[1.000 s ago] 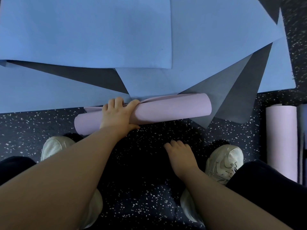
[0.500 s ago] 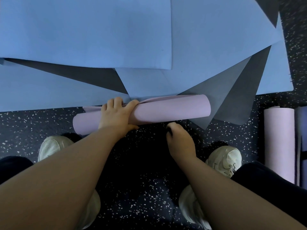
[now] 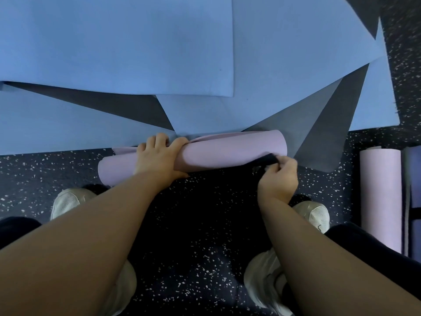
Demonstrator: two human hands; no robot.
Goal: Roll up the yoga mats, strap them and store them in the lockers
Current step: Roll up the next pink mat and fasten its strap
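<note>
Starting at the left, we see a pale shoe (image 3: 66,202) planted on the dark speckled floor (image 3: 34,174), and above it the near edge of a blue mat (image 3: 68,124) lying flat. Just right of the shoe begins the rolled lilac mat (image 3: 227,151), which lies across the floor in front of us, its far side against the spread blue mats. Our left hand (image 3: 157,159) has its grip clenched over the roll near its left third — fingers over the top, thumb hooked over the loose flap, which stands a little open there. Further right along the roll, a dark strap (image 3: 265,161) lies against its front, close to the right end. Our right hand (image 3: 279,179) pinches that strap between curled fingers and thumb, the grip grasping the strap just beside the roll; we cannot tell whether the strap passes under the mat. Below this hand sits the other pale shoe (image 3: 314,214). Behind the roll's right end, grey undersides of folded mats (image 3: 319,133) fan out in triangles. At the far right, a second lilac roll (image 3: 380,197) lies lengthwise on the floor, and beside it, touching, a darker purple roll (image 3: 413,201) — this one cut off by the frame edge.
</note>
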